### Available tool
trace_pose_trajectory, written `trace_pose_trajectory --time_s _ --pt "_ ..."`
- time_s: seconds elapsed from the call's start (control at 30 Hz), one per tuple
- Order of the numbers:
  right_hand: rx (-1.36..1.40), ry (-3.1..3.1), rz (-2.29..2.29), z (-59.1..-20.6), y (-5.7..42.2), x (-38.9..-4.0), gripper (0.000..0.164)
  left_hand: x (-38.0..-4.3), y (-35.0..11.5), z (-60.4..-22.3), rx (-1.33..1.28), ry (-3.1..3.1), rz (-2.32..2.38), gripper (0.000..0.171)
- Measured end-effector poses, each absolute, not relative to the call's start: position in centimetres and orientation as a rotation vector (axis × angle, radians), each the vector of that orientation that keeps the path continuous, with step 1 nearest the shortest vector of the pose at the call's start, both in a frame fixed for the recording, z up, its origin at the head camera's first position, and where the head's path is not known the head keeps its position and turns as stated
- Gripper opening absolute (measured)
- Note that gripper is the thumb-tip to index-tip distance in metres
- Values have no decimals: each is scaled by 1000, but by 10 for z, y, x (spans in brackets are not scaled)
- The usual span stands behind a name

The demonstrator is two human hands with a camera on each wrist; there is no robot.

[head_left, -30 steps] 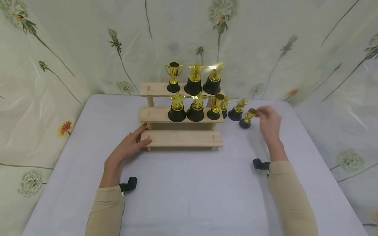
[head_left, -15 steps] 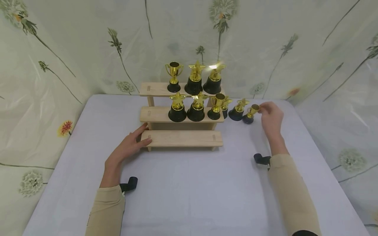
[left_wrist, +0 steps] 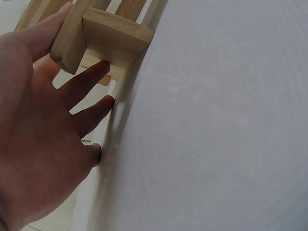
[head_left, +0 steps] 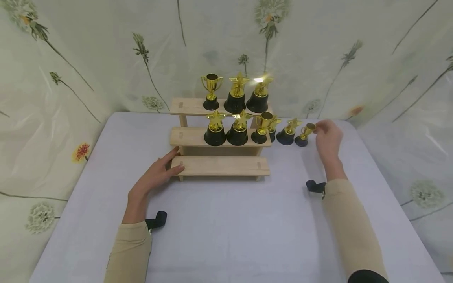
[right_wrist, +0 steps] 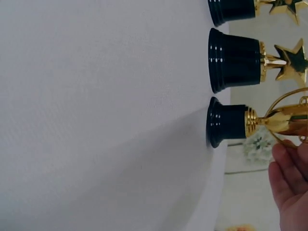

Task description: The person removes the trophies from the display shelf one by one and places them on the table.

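A small gold trophy cup [head_left: 307, 131] with a black base stands on the table, right of the wooden stand. My right hand [head_left: 329, 139] pinches its right handle with the fingertips, which the right wrist view also shows on the cup [right_wrist: 284, 121]. Just left of it are a star trophy [head_left: 286, 136] and another star trophy [head_left: 273, 127], partly hidden by the stand. At the left end of the three-tier wooden stand [head_left: 221, 166], my left hand [head_left: 153, 176] holds the bottom step, thumb on top. In the left wrist view other fingers reach below the plank [left_wrist: 72, 43].
On the middle step stand two star trophies [head_left: 215, 135] and a trophy cup [head_left: 260, 135]. The top step bears a trophy cup [head_left: 211, 103] and two star trophies [head_left: 235, 103]. A white cloth [head_left: 226, 228] covers the table; a flower-patterned sheet [head_left: 159, 63] hangs behind.
My right hand has slid the trophy cup back and slightly right, so its base is nearly level with the star trophies. The left hand has stayed on the stand.
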State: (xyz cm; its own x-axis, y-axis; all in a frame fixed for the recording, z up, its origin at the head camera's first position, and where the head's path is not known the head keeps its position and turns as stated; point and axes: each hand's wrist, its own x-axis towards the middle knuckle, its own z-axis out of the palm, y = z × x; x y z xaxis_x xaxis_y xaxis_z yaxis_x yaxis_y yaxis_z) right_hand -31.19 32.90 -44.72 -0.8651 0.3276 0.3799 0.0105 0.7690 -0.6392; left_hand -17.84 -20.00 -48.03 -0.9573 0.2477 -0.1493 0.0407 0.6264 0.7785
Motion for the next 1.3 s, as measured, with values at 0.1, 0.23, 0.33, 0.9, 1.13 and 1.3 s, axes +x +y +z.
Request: trace_pose_trajectory --time_s 0.1,0.23,0.33,0.9,1.13,1.3 --pt "-260 -2472 888 -448 330 -313 20 -178 -199 -480 231 2607 1243 73" --pt "-291 -2469 909 -449 332 -313 20 -179 -200 -481 228 2612 1233 73" --pt "-313 -2476 926 -450 334 -313 21 -179 -200 -482 231 2613 1233 73" --pt "-368 -2528 1006 -453 335 -311 32 -179 -201 -481 249 2614 1222 72" --pt "-403 -2559 1025 -454 338 -306 34 -179 -201 -485 237 2610 1230 74" --pt "-429 -2566 1049 -454 340 -301 33 -180 -202 -486 235 2614 1220 74"
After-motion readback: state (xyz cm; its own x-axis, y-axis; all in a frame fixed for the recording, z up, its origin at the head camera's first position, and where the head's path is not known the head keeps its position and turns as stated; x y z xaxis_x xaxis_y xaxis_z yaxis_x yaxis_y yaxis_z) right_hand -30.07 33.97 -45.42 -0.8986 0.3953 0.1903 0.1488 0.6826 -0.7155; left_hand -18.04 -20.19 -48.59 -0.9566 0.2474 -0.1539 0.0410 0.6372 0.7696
